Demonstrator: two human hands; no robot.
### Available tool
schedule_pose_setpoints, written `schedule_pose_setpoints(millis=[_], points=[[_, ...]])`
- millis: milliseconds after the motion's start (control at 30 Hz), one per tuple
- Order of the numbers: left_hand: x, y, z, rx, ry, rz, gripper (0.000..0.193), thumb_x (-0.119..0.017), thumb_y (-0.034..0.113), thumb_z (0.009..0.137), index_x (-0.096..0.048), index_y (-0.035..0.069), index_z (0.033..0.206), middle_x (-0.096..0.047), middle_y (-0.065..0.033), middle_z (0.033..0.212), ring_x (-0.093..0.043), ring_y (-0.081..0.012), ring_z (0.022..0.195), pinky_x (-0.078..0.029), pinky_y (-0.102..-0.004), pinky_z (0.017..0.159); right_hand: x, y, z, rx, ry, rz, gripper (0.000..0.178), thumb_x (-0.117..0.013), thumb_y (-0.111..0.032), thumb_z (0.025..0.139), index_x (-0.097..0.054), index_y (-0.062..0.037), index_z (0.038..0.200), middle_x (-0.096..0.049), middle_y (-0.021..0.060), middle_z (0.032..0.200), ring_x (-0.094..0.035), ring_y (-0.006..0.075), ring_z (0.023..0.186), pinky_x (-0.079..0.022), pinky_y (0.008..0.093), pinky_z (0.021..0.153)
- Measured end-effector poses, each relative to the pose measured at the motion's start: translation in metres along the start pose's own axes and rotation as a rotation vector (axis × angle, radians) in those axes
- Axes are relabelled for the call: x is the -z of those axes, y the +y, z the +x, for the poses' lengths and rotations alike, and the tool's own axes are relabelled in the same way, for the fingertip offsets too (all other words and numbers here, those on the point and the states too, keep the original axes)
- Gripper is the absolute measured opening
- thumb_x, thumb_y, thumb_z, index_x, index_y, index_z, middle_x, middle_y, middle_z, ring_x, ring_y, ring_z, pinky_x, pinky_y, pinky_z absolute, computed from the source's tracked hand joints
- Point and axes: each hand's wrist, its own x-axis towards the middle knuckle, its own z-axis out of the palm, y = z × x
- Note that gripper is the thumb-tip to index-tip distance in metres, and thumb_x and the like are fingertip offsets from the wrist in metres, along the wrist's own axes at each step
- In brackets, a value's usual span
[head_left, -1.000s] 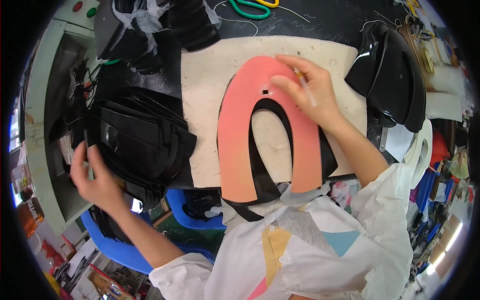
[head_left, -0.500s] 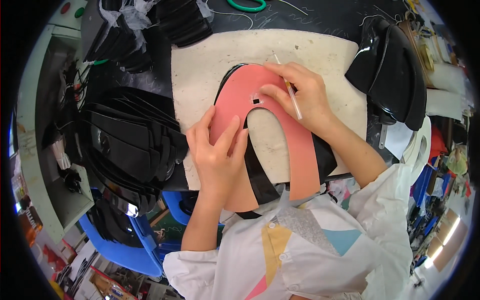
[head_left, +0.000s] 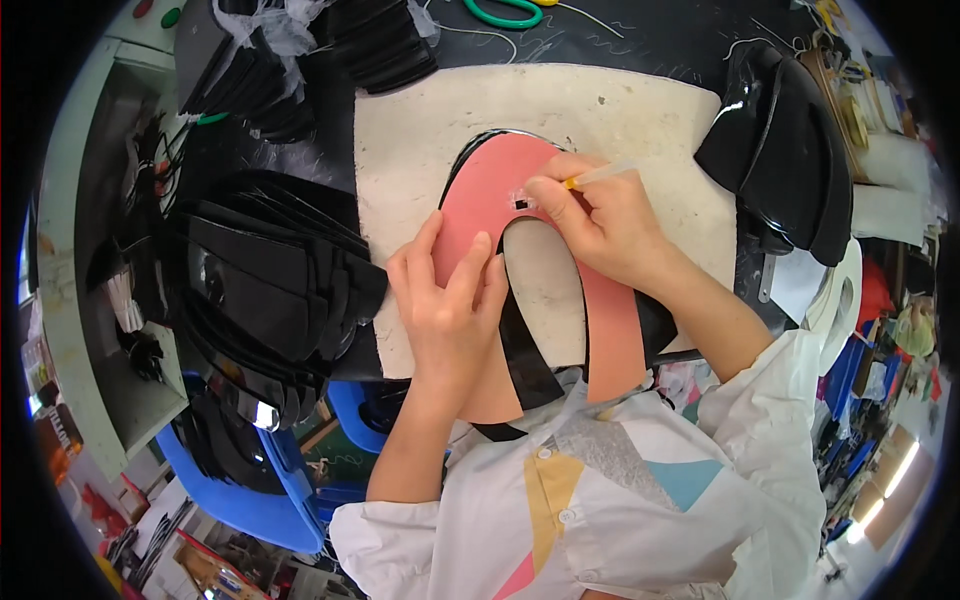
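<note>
A pink U-shaped template (head_left: 490, 165) lies on a black glossy U-shaped piece (head_left: 528, 360), whose edges show past the template's rim. My left hand (head_left: 445, 310) rests on the template's left arm, its fingers spread and pressing down. In my right hand (head_left: 610, 225) a slim translucent pen (head_left: 608, 172) with a yellow part is pinched between thumb and fingers. Those fingers hide the pen's tip, which is close to a small square hole (head_left: 521, 204) near the template's top. Smudged pale marks surround that hole.
Beneath the work is a cream board (head_left: 660, 115) on a black table. Stacked black glossy pieces (head_left: 270, 280) stand at the left, others (head_left: 780, 150) at the right. Green-handled scissors (head_left: 505, 14) lie at the back. A blue chair (head_left: 240, 490) is at lower left.
My right hand has turned the pen from pointing up and away to lying across the hand, and its fingertips have closed in near the small hole. My left hand keeps its place on the template.
</note>
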Motion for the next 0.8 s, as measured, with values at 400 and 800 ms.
schedule_pose_setpoints(millis=[400, 800], points=[[0.001, 0.001, -0.001, 0.080, -0.002, -0.053, 0.026, -0.078, 0.006, 0.074, -0.074, 0.006, 0.099, -0.059, -0.0193, 0.121, -0.052, -0.0349, 0.106, -0.047, -0.0413, 0.089, -0.006, 0.011, 0.004, 0.183, 0.127, -0.207, 0.011, -0.068, -0.011, 0.086, -0.067, -0.0020, 0.092, -0.065, 0.0122, 0.079, -0.062, 0.0320, 0.067, -0.048, 0.0419, 0.061], [0.005, 0.005, -0.001, 0.122, -0.021, -0.087, 0.042, -0.075, 0.007, 0.076, -0.066, 0.001, 0.117, -0.057, -0.0213, 0.125, -0.052, -0.0360, 0.102, -0.046, -0.0414, 0.088, 0.058, 0.037, 0.009, -0.262, 0.282, -0.334, 0.027, -0.069, -0.013, 0.090, -0.067, -0.0033, 0.115, -0.062, 0.0062, 0.083, -0.056, 0.0133, 0.073, -0.047, 0.0271, 0.069]])
